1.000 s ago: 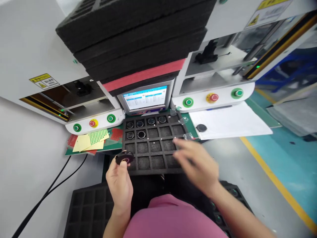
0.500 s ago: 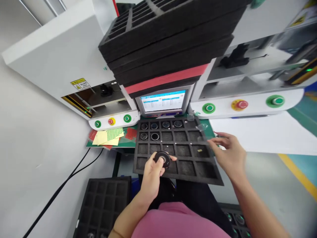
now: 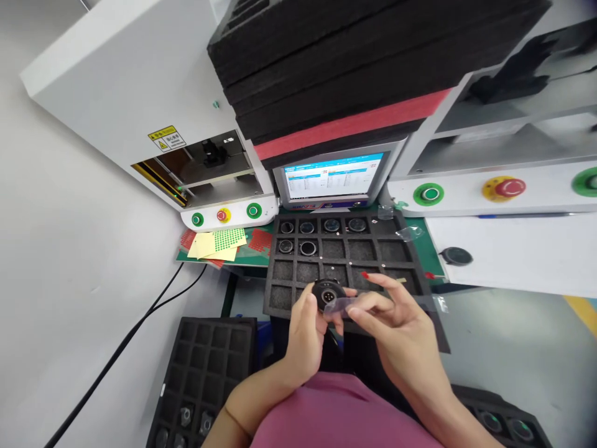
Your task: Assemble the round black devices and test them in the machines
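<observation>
Head view: at lower centre, a round part (image 3: 328, 295) was gripped by the left hand (image 3: 305, 336) above the foam tray (image 3: 284, 297); a clear film (image 3: 342, 305) was pinched against it by the right hand (image 3: 396, 330). Six tray cells at upper centre were filled; most remained unfilled.

A yellow warning label (image 3: 166, 138) with a black triangle sign sits on the white machine housing (image 3: 116, 93); its lettering is too small to read. The small monitor screen (image 3: 333, 176) shows blue-headed rows of text, too blurred to make out. Nothing else carries readable writing.
</observation>
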Demonstrator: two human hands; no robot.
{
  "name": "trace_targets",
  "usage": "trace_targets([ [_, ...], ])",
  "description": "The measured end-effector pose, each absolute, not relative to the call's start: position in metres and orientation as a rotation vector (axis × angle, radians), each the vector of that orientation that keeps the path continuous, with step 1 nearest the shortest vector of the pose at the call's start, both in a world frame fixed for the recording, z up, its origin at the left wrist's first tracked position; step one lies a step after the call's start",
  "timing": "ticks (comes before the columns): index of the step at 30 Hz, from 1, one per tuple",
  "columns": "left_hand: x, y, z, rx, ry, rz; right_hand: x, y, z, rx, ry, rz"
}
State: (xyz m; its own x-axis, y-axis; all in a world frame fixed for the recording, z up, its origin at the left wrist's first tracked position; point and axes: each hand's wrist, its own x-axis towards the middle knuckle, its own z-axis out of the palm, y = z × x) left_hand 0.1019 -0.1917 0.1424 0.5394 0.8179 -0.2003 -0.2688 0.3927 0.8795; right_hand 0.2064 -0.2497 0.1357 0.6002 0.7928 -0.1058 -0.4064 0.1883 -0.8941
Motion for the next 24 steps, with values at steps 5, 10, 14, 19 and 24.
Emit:
trace_targets([
  [5, 0.097, -0.197, 0.139, 1.055, 0.643, 0.832, 0.199, -0.247, 0.138, -1.085, -0.436, 0.903],
  [10, 0.097, -0.197, 0.144, 1.304, 0.74, 0.844, 0.198, -0.248, 0.144, -1.114, -0.486, 0.836],
  [14, 0.1, -0.197, 0.147, 1.448, 0.849, 0.819, 0.195, -0.245, 0.139, -1.229, -0.529, 0.708],
  [19, 0.103, -0.192, 0.14, 1.677, 0.951, 0.835, 0.227, -0.244, 0.111, -1.32, -0.367, 0.476],
  [24, 0.138, -0.143, 0.106, 2.215, 0.993, 0.801, 0.285, -0.278, 0.079, -1.388, -0.16, 0.265],
])
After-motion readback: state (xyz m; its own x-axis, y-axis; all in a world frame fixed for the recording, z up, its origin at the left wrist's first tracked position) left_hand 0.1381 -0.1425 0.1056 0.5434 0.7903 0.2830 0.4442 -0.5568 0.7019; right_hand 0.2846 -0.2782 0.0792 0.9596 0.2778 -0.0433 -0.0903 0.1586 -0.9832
